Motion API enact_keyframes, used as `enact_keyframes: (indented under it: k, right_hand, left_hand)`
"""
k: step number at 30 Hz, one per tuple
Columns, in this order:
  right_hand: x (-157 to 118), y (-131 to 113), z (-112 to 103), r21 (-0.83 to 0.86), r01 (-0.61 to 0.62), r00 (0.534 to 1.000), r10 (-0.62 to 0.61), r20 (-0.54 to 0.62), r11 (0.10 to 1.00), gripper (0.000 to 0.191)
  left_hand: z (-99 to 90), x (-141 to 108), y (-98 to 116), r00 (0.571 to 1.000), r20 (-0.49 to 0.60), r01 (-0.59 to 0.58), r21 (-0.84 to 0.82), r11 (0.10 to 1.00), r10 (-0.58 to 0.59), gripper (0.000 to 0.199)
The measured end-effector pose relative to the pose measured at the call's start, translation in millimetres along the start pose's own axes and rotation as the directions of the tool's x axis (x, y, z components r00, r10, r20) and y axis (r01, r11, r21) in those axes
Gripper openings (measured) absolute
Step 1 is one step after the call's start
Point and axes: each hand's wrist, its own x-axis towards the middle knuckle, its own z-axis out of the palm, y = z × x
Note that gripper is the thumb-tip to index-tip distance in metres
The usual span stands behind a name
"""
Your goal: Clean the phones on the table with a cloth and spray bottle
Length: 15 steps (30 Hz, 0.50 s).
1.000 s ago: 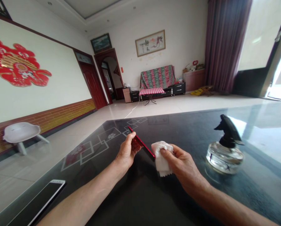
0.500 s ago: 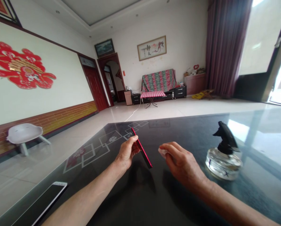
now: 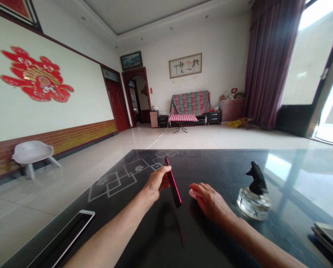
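A thin phone-like slab with a red edge stands tilted above the dark glossy table. My left hand grips its left side, thumb on the near edge. To the right, apart from the slab, my right hand is closed round something small and whitish, mostly hidden by the fingers. A clear spray bottle with a black trigger head stands right of my right hand. A white-framed phone lies face up at the lower left of the table.
Dark stacked items lie at the table's right edge. Beyond the table are a white stool on the left, a small table with a checked cloth, and a purple curtain.
The view has shifted, bringing the stacked items at the right into sight. The slab has turned slightly, showing more of its dark face. My right hand sits a little lower.
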Motion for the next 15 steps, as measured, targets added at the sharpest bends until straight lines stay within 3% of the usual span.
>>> enact_keyframes:
  k: [4, 10, 15]
  right_hand:
    - [-6.5, -16.0, -31.3, 0.005, -0.002, 1.0, 0.002, 0.013, 1.0, 0.051]
    - [-32.4, -71.8, -93.0, 0.187, -0.172, 0.983, 0.181, -0.03, 0.967, 0.029]
    - [-75.5, -114.0, -97.7, 0.232, -0.243, 0.957, 0.271, -0.1, 0.942, 0.026]
  left_hand:
    - [-1.4, -23.4, 0.5, 0.999, -0.014, 0.046, -0.001, 0.999, -0.046, 0.032]
    - [17.4, -55.9, 4.9, 0.996, 0.005, 0.084, -0.01, 0.996, -0.084, 0.034]
    - [50.0, -85.1, -3.9, 0.994, 0.013, 0.111, 0.001, 0.994, -0.111, 0.035]
